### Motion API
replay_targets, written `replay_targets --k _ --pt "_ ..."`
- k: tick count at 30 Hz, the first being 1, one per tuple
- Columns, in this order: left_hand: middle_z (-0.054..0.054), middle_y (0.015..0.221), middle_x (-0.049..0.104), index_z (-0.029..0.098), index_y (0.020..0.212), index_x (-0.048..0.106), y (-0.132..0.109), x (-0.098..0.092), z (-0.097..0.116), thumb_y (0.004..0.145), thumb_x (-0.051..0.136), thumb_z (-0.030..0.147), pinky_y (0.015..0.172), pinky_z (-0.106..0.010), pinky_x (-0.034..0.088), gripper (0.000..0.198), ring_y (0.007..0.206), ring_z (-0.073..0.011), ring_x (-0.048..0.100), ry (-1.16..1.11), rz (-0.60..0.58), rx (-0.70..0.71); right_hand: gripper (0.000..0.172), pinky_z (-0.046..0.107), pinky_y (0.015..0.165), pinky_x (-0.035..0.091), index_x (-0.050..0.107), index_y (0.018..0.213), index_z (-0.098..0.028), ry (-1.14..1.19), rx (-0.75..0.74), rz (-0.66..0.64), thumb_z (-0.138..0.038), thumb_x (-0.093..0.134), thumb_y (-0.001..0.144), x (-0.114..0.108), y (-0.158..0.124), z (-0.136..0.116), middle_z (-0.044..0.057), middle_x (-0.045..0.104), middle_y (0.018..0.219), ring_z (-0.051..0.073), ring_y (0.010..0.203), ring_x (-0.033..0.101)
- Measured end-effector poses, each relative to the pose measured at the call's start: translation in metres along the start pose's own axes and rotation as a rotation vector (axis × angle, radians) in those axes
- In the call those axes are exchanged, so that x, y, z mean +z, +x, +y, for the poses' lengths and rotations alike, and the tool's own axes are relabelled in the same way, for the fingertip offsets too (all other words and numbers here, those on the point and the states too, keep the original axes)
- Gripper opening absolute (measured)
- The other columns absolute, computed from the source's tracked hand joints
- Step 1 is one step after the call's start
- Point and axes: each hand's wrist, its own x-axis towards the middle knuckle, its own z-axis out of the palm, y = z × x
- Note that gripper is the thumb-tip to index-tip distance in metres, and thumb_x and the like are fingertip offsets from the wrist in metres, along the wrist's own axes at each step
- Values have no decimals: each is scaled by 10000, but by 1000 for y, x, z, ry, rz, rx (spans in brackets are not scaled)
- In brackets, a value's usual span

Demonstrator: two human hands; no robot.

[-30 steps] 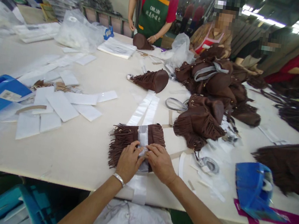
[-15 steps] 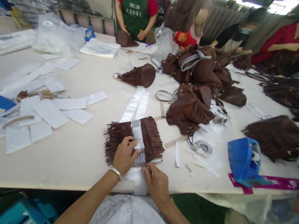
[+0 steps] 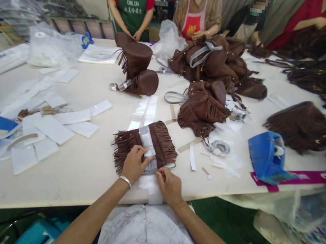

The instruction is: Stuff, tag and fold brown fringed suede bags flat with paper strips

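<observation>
Brown fringed leather-like bag (image 3: pixel 165 148) lies at the near middle of the off-white surface (image 3: pixel 88 180). Left hand (image 3: pixel 134 163): fingers slightly spread, on the translucent grey-white plastic band (image 3: pixel 147 139) across it. Right hand (image 3: pixel 171 187): fingers curled together at near edge; pinch unclear. Advisable: press steadily, keep band smooth, fringe free.

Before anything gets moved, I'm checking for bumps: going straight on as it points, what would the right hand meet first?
Probably the near edge of the fringed bag, just ahead of the right hand; depth is unclear, and they may be touching.
</observation>
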Motion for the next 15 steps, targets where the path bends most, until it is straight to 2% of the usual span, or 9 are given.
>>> replay_targets --k 9,15 --pt "-69 1037 542 210 1119 602 -1 -2 3 875 580 392 909 -373 469 305 1001 -222 561 -20 -4 15 145 230 592 338 571 945 -191 -36 -47 -59 -268 450 971 -10 1 0 11 693 797 133 645 639" --pt "-72 1061 537 215 1137 601 -1 -3 5 878 573 405 933 -385 462 322 1020 -225 561 -14 -14 7 145 237 606 333 559 965 -188 -25 -43 -77 -267 437 977 -11 2 3 17 686 818 142 671 638"
